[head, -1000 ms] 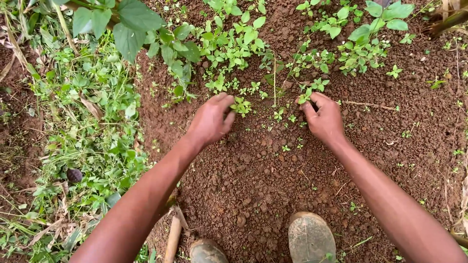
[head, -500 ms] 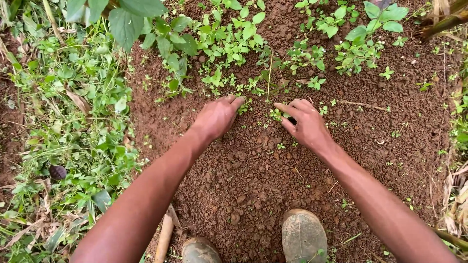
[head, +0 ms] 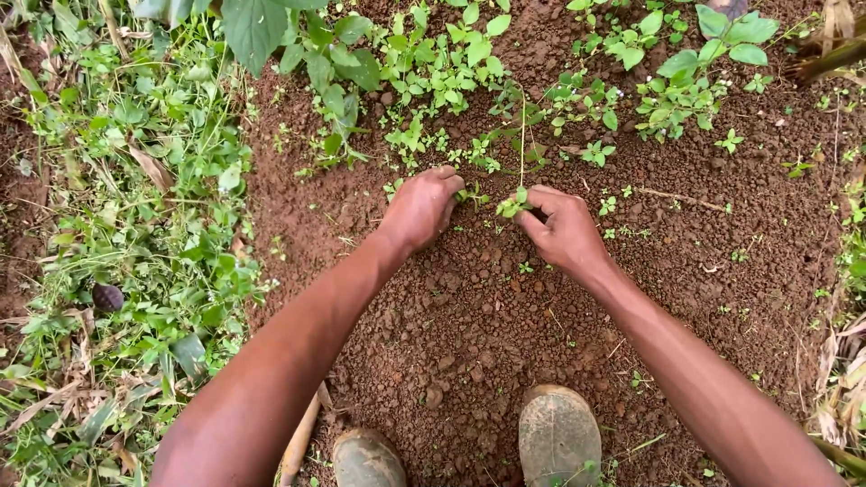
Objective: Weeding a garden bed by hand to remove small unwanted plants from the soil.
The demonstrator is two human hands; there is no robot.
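Weed point(head: 512, 206): we are pinching it low in our right hand point(head: 564, 233), near the soil point(head: 469, 316), to grip it well. Our left hand point(head: 422, 209) is curling around another small weed point(head: 471, 195).

Weeds point(head: 433, 63) lie beyond the boots point(head: 559, 437) on soil point(head: 469, 316).

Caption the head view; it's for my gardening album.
Left hand and right hand pinch small weeds from red soil.
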